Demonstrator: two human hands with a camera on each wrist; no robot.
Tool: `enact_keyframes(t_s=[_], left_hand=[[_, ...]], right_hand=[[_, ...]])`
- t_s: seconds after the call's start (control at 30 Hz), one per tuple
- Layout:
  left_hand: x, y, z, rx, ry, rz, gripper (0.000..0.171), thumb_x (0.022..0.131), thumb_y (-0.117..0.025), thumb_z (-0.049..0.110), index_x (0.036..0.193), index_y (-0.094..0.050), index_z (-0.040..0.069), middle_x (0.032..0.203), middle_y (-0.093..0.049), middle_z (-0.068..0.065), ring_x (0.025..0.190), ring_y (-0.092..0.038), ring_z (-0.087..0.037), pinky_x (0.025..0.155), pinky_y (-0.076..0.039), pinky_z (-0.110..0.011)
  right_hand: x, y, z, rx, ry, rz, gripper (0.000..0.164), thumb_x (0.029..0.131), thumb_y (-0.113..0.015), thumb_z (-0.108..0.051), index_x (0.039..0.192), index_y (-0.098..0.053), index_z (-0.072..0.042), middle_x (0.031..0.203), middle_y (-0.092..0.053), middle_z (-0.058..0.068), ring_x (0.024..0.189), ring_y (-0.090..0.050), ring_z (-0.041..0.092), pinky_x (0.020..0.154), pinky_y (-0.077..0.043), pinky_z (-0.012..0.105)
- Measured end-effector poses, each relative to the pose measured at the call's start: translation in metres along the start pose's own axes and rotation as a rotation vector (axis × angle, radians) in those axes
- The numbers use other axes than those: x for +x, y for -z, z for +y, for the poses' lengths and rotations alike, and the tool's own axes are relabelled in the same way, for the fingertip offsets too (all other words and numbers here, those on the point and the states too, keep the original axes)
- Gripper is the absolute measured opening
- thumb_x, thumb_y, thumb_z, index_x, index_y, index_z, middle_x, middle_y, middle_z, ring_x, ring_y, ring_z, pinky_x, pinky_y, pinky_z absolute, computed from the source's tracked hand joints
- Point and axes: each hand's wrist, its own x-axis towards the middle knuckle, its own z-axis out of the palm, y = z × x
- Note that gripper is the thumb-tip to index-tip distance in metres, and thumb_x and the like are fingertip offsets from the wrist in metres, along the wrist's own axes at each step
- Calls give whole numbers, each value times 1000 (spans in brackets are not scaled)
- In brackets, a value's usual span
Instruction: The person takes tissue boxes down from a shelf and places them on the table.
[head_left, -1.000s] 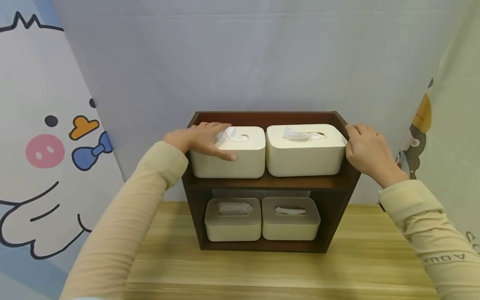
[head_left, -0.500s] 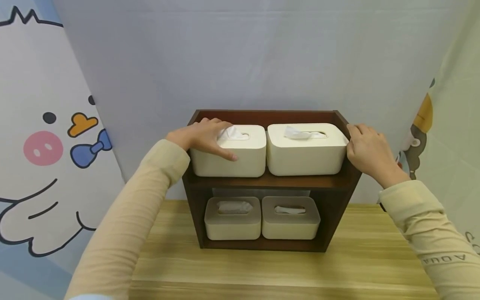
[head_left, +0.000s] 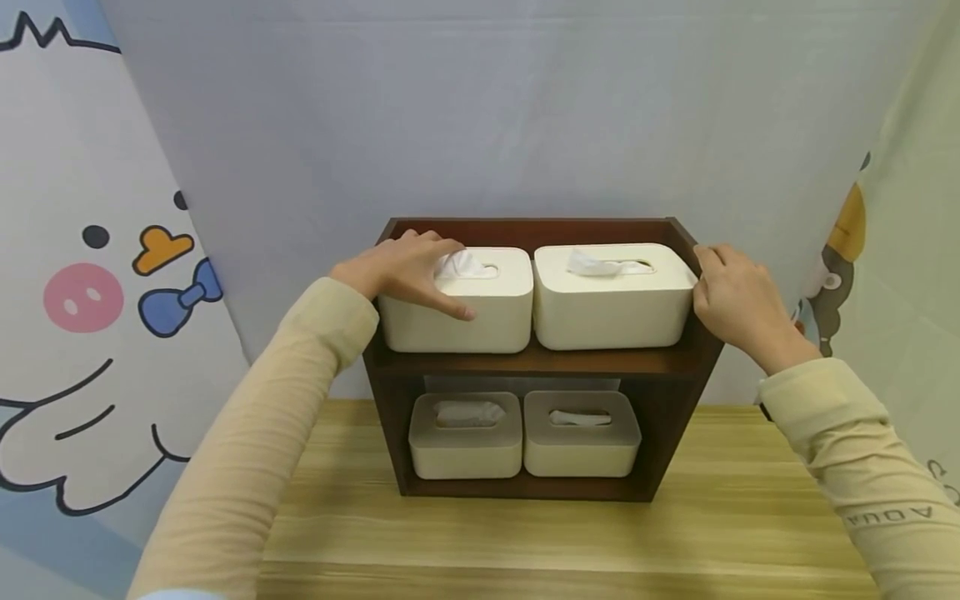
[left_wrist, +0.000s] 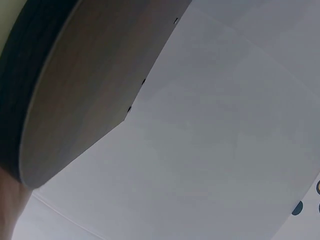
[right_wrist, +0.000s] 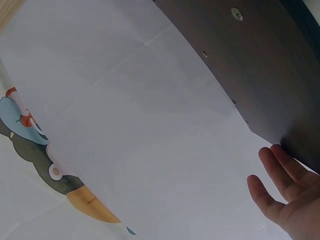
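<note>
My left hand (head_left: 408, 268) lies across the upper left tissue box (head_left: 491, 321), thumb stretched along its front and fingers over its lid beside the tissue. At the right, my right hand (head_left: 738, 298) rests at the top of the side panel of a dark brown two-tier shelf (head_left: 528, 362). In the right wrist view its fingers (right_wrist: 274, 162) are extended and loosely spread by the panel's corner; its thumb is hidden. Next to the left box, the upper right tissue box (head_left: 611, 321) sits slightly askew. Each cream box shows a white tissue in its slot.
Two more tissue boxes, a left one (head_left: 465, 458) and a right one (head_left: 581, 457), stand side by side on the lower tier. The shelf stands on a wood-grain table (head_left: 480, 542), before a pale curtain (head_left: 480, 125). A cartoon-printed cloth (head_left: 67, 375) hangs at the left.
The scene has risen slightly in the head view. Both hands keep nearly the same place on the shelf and box.
</note>
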Motion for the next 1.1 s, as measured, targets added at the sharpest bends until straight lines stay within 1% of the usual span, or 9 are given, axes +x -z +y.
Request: enact_keyframes(t_s=[0.13,0.3,0.47,0.63,0.83,1.1], left_hand=[[-1,7,2,14,-5,13,103,58,-61,77,141,-32,24,137,-38,-5,120,-37,-29,93,-37,-47],[-5,19,5,15,-1,20,103,59,-62,76,142,-30,24,141,-35,-7,124,-35,-32,96,-35,-50],[-8,31,7,1,0,35,103,59,-64,74,142,-31,23,138,-38,-9,119,-39,-30,92,-38,-47],[-10,44,9,2,-7,57,102,59,-63,74,142,-31,23,136,-39,-10,116,-40,-29,91,-39,-47],[-16,64,14,11,-18,83,102,59,-61,76,141,-32,23,129,-44,-9,107,-45,-25,87,-41,-44],[-24,82,16,29,13,109,102,59,-60,78,140,-33,23,130,-44,-10,109,-46,-27,89,-41,-47]], right_hand=[[1,1,0,3,0,-1,41,90,-34,-6,125,-45,12,118,-48,32,106,-46,49,78,-39,62],[1,0,0,3,10,15,40,89,-35,-5,124,-45,13,117,-49,32,105,-47,49,77,-40,61],[0,0,0,1,18,25,40,89,-35,-5,123,-46,13,116,-50,33,103,-48,49,76,-41,61],[0,-2,0,-7,26,30,39,89,-35,-4,123,-47,13,114,-51,33,100,-50,50,74,-41,61],[0,-3,1,-1,25,27,40,90,-35,-4,124,-46,13,115,-50,33,101,-49,50,75,-40,61],[0,-1,0,5,21,25,40,90,-36,-4,124,-46,13,116,-50,33,102,-48,50,75,-41,61]])
